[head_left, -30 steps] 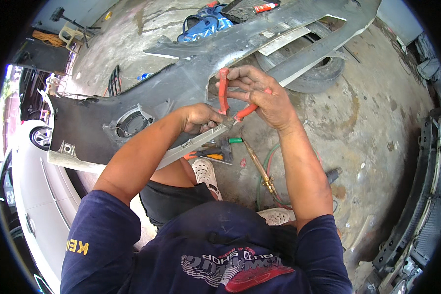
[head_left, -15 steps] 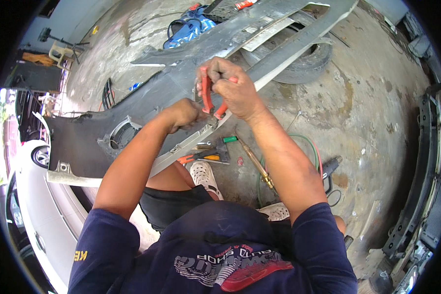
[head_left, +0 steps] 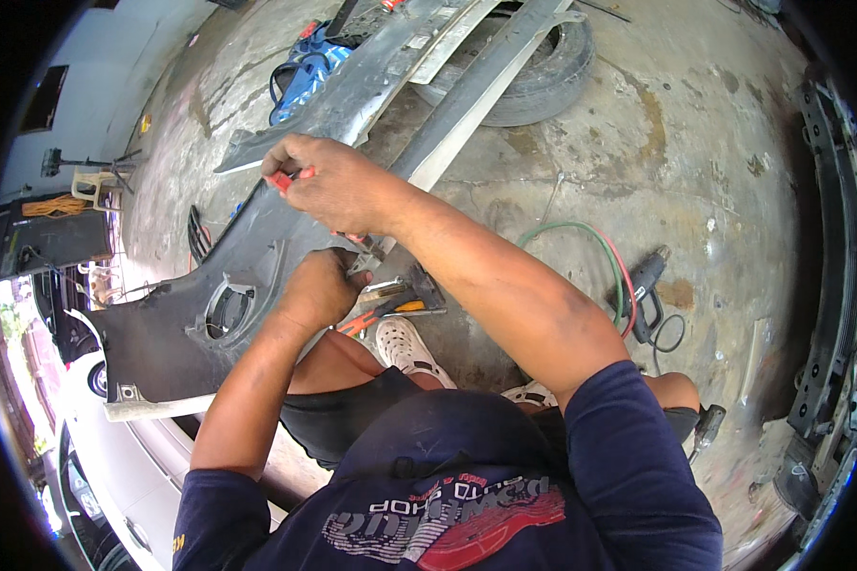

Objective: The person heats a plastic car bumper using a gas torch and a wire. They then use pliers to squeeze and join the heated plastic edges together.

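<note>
My right hand (head_left: pixel 338 186) is closed round red-handled pliers (head_left: pixel 354 237), reaching across the grey car bumper (head_left: pixel 162 328). The handle ends show by my fingers; the jaws are at the bumper's near edge, partly hidden. Just below them my left hand (head_left: pixel 322 287) is closed on that same edge, with the thumb toward the jaws. The bumper lies slantwise in front of me, its dark inner side up, with a round opening at left and long slots at the far end.
A tyre (head_left: pixel 552 90) lies under the bumper's far end. Hand tools (head_left: pixel 390 309) sit on the concrete by my white clog (head_left: pixel 409 350). To the right are a heat gun (head_left: pixel 648 285) and a green hose (head_left: pixel 581 226). A blue patterned bag-like thing (head_left: pixel 305 86) lies beyond, a silver car (head_left: pixel 133 466) stands left.
My right hand has swung left and the pliers' handles have tilted over to the left. My left hand has moved nearer to me along the edge. The whole view has shifted.
</note>
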Demonstrator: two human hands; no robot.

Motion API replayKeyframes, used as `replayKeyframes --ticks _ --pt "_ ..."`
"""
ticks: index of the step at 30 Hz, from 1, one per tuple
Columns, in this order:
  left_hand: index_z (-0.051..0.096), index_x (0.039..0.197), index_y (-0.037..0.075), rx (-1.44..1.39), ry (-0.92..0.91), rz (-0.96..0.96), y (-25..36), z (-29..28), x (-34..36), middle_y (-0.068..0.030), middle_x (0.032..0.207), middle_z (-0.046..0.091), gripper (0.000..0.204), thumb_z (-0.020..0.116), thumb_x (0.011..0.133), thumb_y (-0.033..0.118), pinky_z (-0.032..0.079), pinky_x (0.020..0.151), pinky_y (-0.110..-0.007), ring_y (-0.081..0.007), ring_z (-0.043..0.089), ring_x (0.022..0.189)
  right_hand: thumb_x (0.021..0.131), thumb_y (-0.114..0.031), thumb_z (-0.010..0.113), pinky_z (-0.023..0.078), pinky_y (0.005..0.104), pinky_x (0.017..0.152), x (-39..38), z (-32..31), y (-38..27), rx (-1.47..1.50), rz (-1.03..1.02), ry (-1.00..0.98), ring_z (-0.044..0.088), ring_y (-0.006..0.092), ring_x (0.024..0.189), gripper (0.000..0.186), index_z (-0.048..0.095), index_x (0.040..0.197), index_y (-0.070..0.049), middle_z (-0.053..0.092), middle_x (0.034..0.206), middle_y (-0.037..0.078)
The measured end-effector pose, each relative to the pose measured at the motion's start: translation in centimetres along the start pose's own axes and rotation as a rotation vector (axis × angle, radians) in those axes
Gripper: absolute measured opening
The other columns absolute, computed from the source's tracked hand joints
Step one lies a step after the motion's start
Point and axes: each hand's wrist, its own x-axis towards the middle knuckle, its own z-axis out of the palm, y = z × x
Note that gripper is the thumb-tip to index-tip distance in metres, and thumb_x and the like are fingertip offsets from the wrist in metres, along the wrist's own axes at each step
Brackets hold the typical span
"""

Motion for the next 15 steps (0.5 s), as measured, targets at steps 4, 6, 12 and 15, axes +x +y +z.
replayKeyframes --ticks 4,6,12,15 --pt "0.077 0.117 0.002 0.067 0.032 -0.001 -0.4 0.5 0.1 -0.029 0.109 0.075 0.037 0.074 0.096 0.032 0.055 0.095 -0.053 -0.0464 0.071 0.107 0.094 -0.008 0.061 0.055 0.0349 0.065 0.7 0.5 0.4 -0.068 -0.136 0.01 0.065 0.0168 0.076 0.032 0.062 0.124 0.0 0.072 0.106 0.01" --pt "0.076 0.117 -0.001 0.065 0.039 0.012 -0.8 0.6 0.1 -0.0306 0.109 0.074 0.039 0.074 0.095 0.031 0.055 0.094 -0.053 -0.0477 0.071 0.107 0.096 -0.012 0.064 0.055 0.035 0.071 0.3 0.2 -1.4 0.035 0.127 0.0 0.064 0.0168 0.079 0.032 0.062 0.126 0.0 0.072 0.101 0.008" --pt "0.074 0.118 -0.006 0.007 0.006 -0.018 0.1 0.0 0.3 -0.0336 0.111 0.072 0.042 0.076 0.093 0.028 0.053 0.095 -0.052 -0.0492 0.069 0.11 0.098 -0.023 0.071 0.053 0.036 0.073 0.7 0.8 -0.4 0.081 0.076 0.064 0.06 0.0164 0.077 0.026 0.069 0.108 0.001 0.068 0.089 0.006" --pt "0.074 0.12 -0.005 0.014 0.02 -0.011 -0.1 0.3 0.5 -0.0325 0.114 0.073 0.042 0.076 0.093 0.026 0.053 0.097 -0.052 -0.0477 0.07 0.112 0.098 -0.027 0.072 0.053 0.0375 0.072 0.9 1.7 -0.4 0.026 0.034 0.11 0.062 0.0185 0.075 0.029 0.072 0.096 0.001 0.069 0.085 0.009"
